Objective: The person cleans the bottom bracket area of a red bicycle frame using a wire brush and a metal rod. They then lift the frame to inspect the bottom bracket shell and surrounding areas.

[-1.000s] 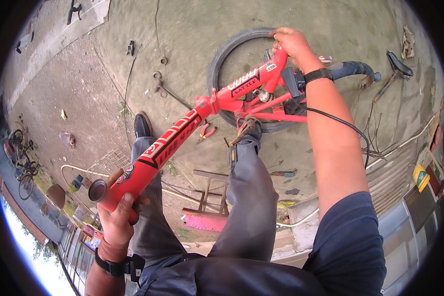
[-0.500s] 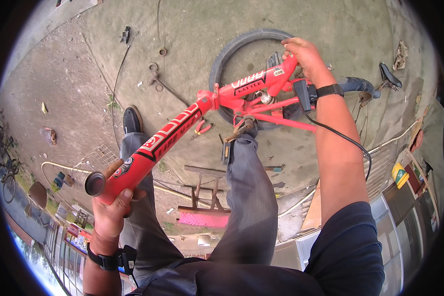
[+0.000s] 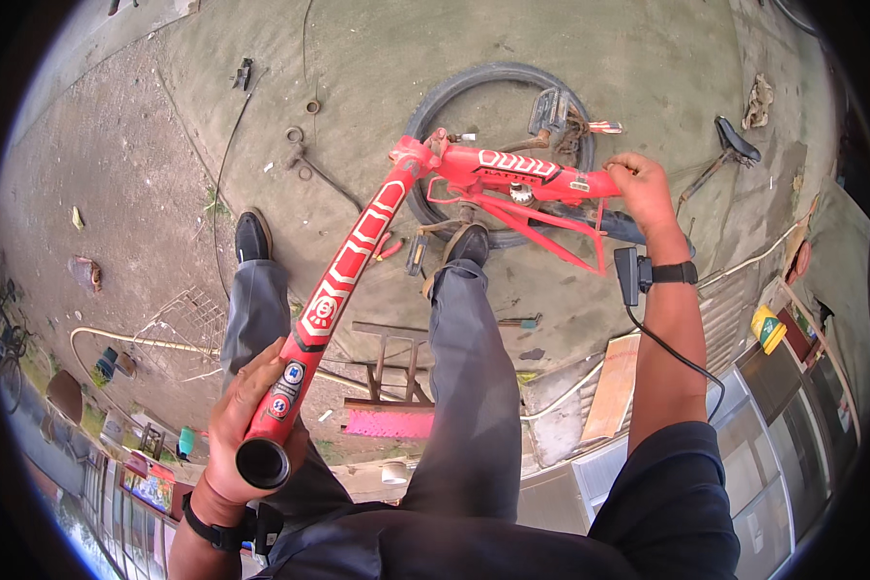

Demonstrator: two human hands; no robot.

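Black tyre [image 3: 435, 101] lay flat on the concrete floor [image 3: 377, 48] at 12 o'clock. Bicycle saddle [image 3: 735, 145] on its post at 2 o'clock. Metal rings [image 3: 295, 135] at 11. Pink-topped wooden stool [image 3: 389, 422] near centre. Yellow can [image 3: 768, 329] at 3.

A single fisheye view from the person's head looks steeply down, close over their own legs [image 3: 454, 387] and shoes, onto the concrete ground [image 3: 377, 58]. Straight lines bend toward the dark round rim.
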